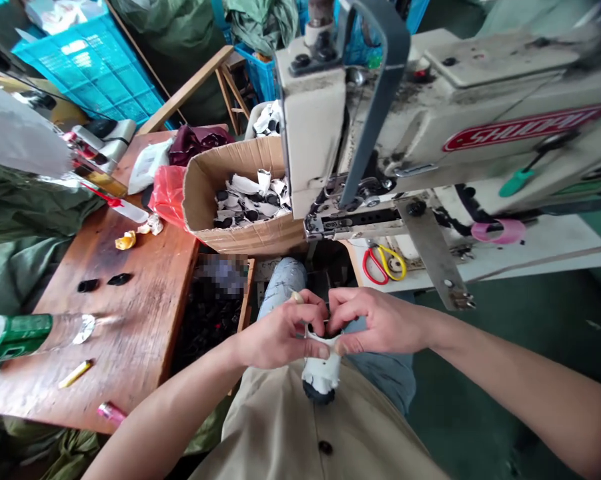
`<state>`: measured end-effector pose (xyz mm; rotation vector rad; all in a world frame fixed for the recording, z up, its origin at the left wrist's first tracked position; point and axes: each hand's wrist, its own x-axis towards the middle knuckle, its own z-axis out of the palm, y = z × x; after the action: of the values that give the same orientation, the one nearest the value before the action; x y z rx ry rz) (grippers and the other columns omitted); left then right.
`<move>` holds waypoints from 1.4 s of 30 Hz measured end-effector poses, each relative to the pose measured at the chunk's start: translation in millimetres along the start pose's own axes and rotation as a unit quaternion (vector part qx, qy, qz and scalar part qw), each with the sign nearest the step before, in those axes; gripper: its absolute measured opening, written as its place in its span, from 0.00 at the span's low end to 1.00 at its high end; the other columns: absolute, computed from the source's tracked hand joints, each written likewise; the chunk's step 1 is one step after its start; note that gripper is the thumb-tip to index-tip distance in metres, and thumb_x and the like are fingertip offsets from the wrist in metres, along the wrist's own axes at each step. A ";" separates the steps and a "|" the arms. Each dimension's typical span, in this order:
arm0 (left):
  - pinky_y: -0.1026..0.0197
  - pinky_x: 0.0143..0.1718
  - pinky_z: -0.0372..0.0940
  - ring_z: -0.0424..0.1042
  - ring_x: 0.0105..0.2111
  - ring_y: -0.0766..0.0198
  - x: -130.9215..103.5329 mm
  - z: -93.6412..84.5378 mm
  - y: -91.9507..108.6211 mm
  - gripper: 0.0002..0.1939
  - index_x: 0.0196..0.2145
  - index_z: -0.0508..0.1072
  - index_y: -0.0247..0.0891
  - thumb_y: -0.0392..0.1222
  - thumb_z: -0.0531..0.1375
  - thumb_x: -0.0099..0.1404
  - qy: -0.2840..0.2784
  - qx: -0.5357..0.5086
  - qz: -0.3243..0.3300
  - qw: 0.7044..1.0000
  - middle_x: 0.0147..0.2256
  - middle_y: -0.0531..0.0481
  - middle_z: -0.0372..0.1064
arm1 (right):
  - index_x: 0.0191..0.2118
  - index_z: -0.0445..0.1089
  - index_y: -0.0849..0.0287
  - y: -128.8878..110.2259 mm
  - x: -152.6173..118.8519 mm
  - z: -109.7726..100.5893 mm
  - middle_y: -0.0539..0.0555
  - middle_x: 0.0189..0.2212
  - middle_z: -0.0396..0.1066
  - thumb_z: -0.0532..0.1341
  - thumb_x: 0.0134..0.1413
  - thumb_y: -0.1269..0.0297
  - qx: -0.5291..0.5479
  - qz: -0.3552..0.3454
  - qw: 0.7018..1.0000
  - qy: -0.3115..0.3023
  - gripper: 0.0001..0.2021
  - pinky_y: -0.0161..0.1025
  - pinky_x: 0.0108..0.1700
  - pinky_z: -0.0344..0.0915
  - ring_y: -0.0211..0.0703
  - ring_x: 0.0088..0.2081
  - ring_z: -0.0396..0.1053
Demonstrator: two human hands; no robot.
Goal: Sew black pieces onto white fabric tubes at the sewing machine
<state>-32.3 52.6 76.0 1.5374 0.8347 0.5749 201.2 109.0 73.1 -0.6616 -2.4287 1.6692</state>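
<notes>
In the head view, a small white tube-shaped piece with a black end (322,370) hangs in front of my lap, its open rim upward. My left hand (285,331) pinches the left side of that rim between thumb and fingers. On the opposite side, my right hand (380,323) grips the rim the same way, fingertips curled into the dark opening. By my left forefinger a pale rounded tip (297,297) sticks up; I cannot make out what it belongs to. The inside of the piece is mostly hidden by my fingers.
A sewing machine (445,127) looms ahead on the right, with red-and-yellow-handled scissors (384,264) below. A cardboard box (250,239) holds several similar white pieces. The wooden table (130,293) at left carries a green bottle (25,333), a yellow lighter (75,374) and black bits.
</notes>
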 end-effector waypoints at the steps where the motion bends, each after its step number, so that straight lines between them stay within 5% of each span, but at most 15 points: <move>1: 0.59 0.45 0.66 0.64 0.45 0.59 -2.8 3.3 -1.1 0.16 0.30 0.70 0.37 0.51 0.67 0.64 0.000 -0.018 -0.004 1.000 0.41 0.45 0.65 | 0.38 0.81 0.55 -0.7 -0.9 0.2 0.50 0.34 0.69 0.69 0.57 0.52 -0.009 -0.001 1.000 -0.012 0.12 0.33 0.35 0.61 0.36 0.34 0.68; 5: 0.65 0.35 0.66 0.62 0.45 0.60 -14.4 15.1 -14.1 0.17 0.31 0.69 0.36 0.50 0.70 0.61 0.013 -0.071 -0.028 0.997 0.43 0.44 0.62 | 0.32 0.79 0.58 -4.5 -8.4 13.0 0.48 0.28 0.67 0.69 0.59 0.57 -0.143 -0.047 0.989 0.014 0.10 0.35 0.32 0.54 0.34 0.30 0.64; 11: 0.68 0.29 0.67 0.63 0.42 0.62 -30.7 32.6 -39.3 0.16 0.34 0.70 0.37 0.48 0.70 0.61 0.093 -0.066 -0.066 0.991 0.47 0.43 0.57 | 0.32 0.73 0.62 -8.8 -23.2 42.1 0.52 0.28 0.67 0.59 0.66 0.68 -0.418 -0.194 0.878 0.130 0.10 0.43 0.32 0.46 0.41 0.30 0.58; 13: 0.66 0.31 0.69 0.65 0.41 0.62 -32.9 33.6 -42.2 0.14 0.35 0.70 0.37 0.47 0.69 0.63 0.109 -0.018 -0.059 0.992 0.47 0.43 0.58 | 0.34 0.73 0.63 -6.0 -23.4 48.3 0.52 0.28 0.68 0.58 0.65 0.72 -0.432 -0.200 0.868 0.140 0.09 0.43 0.32 0.46 0.42 0.31 0.58; 18: 0.51 0.51 0.69 0.70 0.52 0.53 -29.4 18.9 -31.3 0.09 0.40 0.74 0.37 0.46 0.63 0.69 0.030 0.192 0.011 0.981 0.52 0.39 0.64 | 0.31 0.73 0.61 7.2 -16.4 49.0 0.52 0.29 0.68 0.57 0.70 0.61 -0.314 -0.151 0.927 0.137 0.16 0.39 0.32 0.52 0.40 0.32 0.61; 21: 0.48 0.53 0.69 0.72 0.52 0.51 -24.3 7.6 -22.7 0.14 0.47 0.75 0.38 0.50 0.59 0.71 -0.017 0.262 0.002 0.965 0.57 0.36 0.64 | 0.30 0.74 0.61 11.0 -13.8 42.2 0.51 0.29 0.67 0.57 0.70 0.56 -0.206 -0.117 0.964 0.119 0.19 0.35 0.32 0.55 0.36 0.31 0.64; 25: 0.52 0.53 0.69 0.73 0.53 0.51 -12.4 -5.9 -16.8 0.15 0.47 0.74 0.37 0.50 0.58 0.72 -0.094 0.239 0.001 0.967 0.58 0.35 0.65 | 0.29 0.76 0.61 12.8 -13.0 37.2 0.51 0.30 0.68 0.59 0.69 0.54 -0.119 -0.091 0.984 0.098 0.19 0.33 0.32 0.57 0.35 0.30 0.65; 30: 0.57 0.50 0.68 0.73 0.48 0.55 7.6 -20.3 -12.4 0.11 0.42 0.72 0.37 0.47 0.57 0.73 -0.192 0.171 0.007 0.966 0.48 0.39 0.72 | 0.33 0.78 0.61 21.6 -12.9 35.5 0.52 0.31 0.68 0.61 0.66 0.52 -0.037 -0.067 0.993 0.092 0.18 0.32 0.32 0.58 0.34 0.30 0.65; 37: 0.57 0.46 0.67 0.68 0.41 0.59 5.7 -8.8 -22.1 0.19 0.39 0.68 0.36 0.56 0.50 0.75 -0.136 0.073 0.005 0.988 0.42 0.42 0.68 | 0.35 0.78 0.62 33.5 -16.5 34.4 0.52 0.31 0.67 0.58 0.67 0.47 -0.010 -0.067 0.993 0.101 0.22 0.32 0.31 0.57 0.34 0.29 0.64; 42: 0.56 0.46 0.67 0.67 0.40 0.59 -4.0 5.7 -23.0 0.15 0.39 0.67 0.37 0.48 0.47 0.76 -0.078 0.113 -0.038 0.990 0.42 0.43 0.67 | 0.36 0.76 0.60 20.8 -15.4 39.6 0.51 0.33 0.68 0.61 0.66 0.56 -0.022 0.028 0.994 0.107 0.13 0.32 0.30 0.56 0.33 0.28 0.63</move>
<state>-34.5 46.0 53.0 1.7231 0.8561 0.3076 207.5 74.7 41.2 -0.8742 -2.3205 1.4819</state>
